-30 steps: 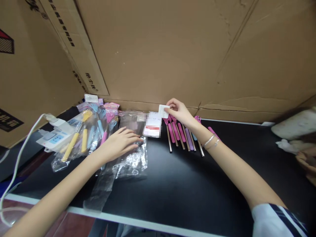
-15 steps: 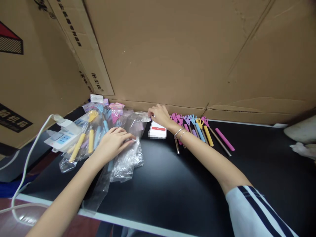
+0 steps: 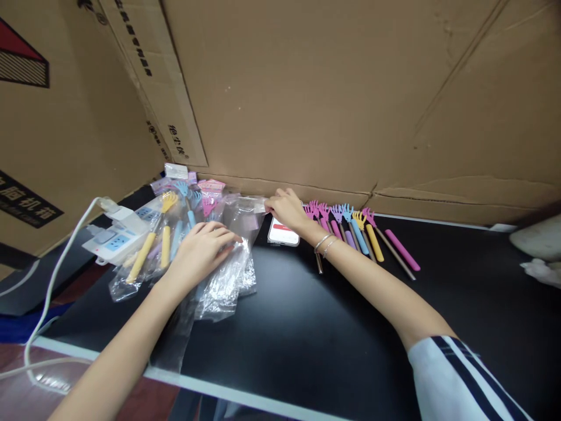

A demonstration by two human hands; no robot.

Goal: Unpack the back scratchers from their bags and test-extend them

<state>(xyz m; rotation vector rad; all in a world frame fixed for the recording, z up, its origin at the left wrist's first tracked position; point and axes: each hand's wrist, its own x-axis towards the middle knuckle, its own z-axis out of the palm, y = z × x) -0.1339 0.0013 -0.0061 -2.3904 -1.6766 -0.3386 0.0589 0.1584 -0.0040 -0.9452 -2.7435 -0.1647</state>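
Note:
My right hand [image 3: 286, 209] reaches to the back of the table, its fingers closed on the top edge of a clear plastic bag [image 3: 258, 206]. Lower down, my left hand [image 3: 208, 245] lies on the stack of clear bags [image 3: 223, 292], fingers stretched out and touching the film; its thumb side is partly hidden. Under my right wrist is a phone [image 3: 283, 235] with a lit screen. Several back scratchers with claw heads, among them a yellow one [image 3: 373, 242] and a pink one [image 3: 402, 249], lie in a row beside my right forearm.
Bagged back scratchers [image 3: 141, 257] are heaped at the left, against a white power strip [image 3: 116, 242] with a white cable [image 3: 55, 280]. Large cardboard [image 3: 307, 105] walls off the back and left of the black table [image 3: 307, 327]. A whitish roll-like object [image 3: 537, 237] stands far right.
The view has shifted slightly. Both hands keep nearly the same places, my right hand still at the bag's top edge and my left on the bags.

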